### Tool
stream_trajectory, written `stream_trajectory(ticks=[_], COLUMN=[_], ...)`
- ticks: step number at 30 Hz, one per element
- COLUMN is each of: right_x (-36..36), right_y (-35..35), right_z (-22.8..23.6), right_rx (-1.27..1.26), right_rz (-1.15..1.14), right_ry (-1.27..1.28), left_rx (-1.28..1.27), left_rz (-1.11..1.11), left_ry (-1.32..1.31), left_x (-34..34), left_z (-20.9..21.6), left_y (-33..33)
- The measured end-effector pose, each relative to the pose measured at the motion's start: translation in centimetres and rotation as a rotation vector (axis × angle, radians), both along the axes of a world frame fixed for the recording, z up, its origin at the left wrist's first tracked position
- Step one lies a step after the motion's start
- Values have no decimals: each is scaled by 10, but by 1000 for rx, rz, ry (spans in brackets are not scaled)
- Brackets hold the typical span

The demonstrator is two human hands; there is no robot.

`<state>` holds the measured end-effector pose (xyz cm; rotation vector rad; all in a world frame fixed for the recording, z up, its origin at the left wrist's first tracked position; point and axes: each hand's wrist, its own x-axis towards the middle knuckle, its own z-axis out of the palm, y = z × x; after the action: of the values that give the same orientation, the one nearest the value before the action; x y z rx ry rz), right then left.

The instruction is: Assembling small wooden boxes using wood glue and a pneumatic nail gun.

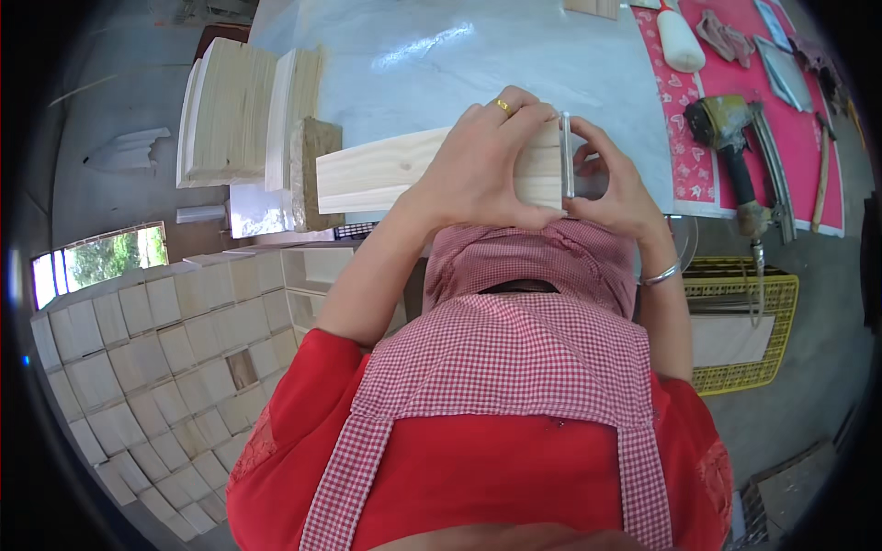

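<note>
A pale wooden board (372,176) lies across the near edge of the table, in front of my apron. My left hand (482,158) is closed over its right part, thumb on the near edge and fingers over the far edge. At the board's right end stands a thin, clear panel (566,156), seen nearly edge-on. My right hand (627,190) pinches that panel between its fingers and thumb, pressed up to the wood or very close to it. Whether the panel and board are joined cannot be made out.
Stacked wooden boards (225,115) and a brownish block (317,170) stand at the left. On the pink cloth at the right lie a white bottle (680,41), a nail gun (730,147) and a hammer (820,174). Below are a yellow crate (783,326) and piled wooden boxes (188,331).
</note>
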<state>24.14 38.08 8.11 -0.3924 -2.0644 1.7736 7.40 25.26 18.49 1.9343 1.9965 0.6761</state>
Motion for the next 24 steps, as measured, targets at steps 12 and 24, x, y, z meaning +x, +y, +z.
stream_trajectory(ticks=[12, 24], right_x=[3, 2], right_y=[-2, -1], right_z=[4, 6], right_rx=[-4, -2], right_rz=[24, 23], right_ry=[-49, -43], left_rx=[1, -19], left_rz=[17, 10], left_ry=[-2, -9], left_x=[1, -1], left_z=[-5, -7], left_y=[9, 12])
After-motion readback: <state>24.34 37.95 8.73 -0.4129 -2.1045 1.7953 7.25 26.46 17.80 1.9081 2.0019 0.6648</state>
